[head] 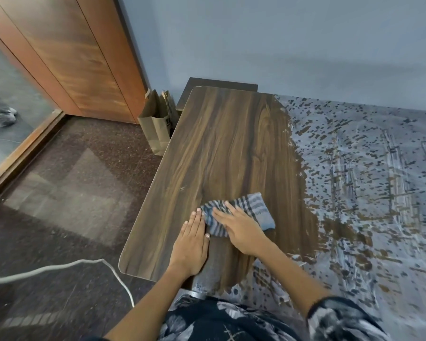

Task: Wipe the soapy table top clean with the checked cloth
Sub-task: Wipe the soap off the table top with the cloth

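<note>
The right hand lies palm down on the checked cloth, its fingers spread a little and stretched flat across the cloth's left part, pressing it to the table rather than gripping it. The left hand rests flat on the bare wood just left of the cloth, fingers straight and close together, with the thumb tip touching the cloth's near left edge; it holds nothing.

There is one cloth, blue-grey with dark stripes, bunched into a rough pad. It sits on the near part of the table, within the brown wood-grain area that shows no suds, a little left of the foam line.

The soapy film covers the right side of the table from the far edge to the near edge, pale grey, broken by many dark flecks and a few streaks. Its left border runs jagged from far to near.

Two hands and two bare forearms are in view, with a dark patterned sleeve on the right arm.

On the floor to the left stand two brown paper bags against the table's far left corner, and one white cable curves across the dark floor.
</note>
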Tool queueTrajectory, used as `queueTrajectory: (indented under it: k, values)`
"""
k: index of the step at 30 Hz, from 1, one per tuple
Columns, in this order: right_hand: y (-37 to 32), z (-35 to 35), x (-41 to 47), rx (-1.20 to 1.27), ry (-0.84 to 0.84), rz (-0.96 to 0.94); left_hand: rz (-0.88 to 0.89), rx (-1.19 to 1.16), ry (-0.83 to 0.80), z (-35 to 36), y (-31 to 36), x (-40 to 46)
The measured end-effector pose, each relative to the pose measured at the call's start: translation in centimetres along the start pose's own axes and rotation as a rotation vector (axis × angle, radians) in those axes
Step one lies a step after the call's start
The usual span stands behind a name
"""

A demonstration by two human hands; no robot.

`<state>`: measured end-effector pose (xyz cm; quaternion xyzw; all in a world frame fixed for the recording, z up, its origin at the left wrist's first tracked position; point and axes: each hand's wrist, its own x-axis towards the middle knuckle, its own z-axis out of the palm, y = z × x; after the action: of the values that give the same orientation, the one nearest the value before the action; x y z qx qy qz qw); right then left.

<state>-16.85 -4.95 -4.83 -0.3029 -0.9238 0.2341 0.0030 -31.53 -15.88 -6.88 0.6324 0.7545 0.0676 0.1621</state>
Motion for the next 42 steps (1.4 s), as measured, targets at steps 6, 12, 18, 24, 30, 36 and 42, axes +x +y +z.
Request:
queueTrajectory:
  k: [6,12,18,24,30,36,42]
  values:
    - [4.3,-1.4,-6.7,0.020,0.100,0.216,0.025,-0.028,-0.048,-0.9,-0.4,-0.8]
    - [1.9,-0.9,-0.2,-0.050,0.116,0.471,0.040,-0.036,-0.077,-1.0,-0.9,-2.9]
    - [-4.9,3.9,-4.8,0.025,0.087,0.144,0.037,-0.018,-0.080,-0.5,-1.1,-4.6]
    - [-2.5,3.1,-14.2,0.076,0.100,0.202,0.047,0.003,-0.082,-0.1,-1.2,-5.2]
    - [-2.0,1.9,-9.2,0.039,0.204,0.572,0.050,-0.014,-0.071,-0.5,-1.4,-5.5]
    - [-9.2,5.8,-7.9,-0.034,0.146,0.301,0.075,-0.086,-0.098,-1.2,-1.9,-5.5]
    - [-7.8,6.7,-14.0,-0.059,0.022,0.073,-0.069,-0.129,-0.045,-0.7,0.9,-5.8]
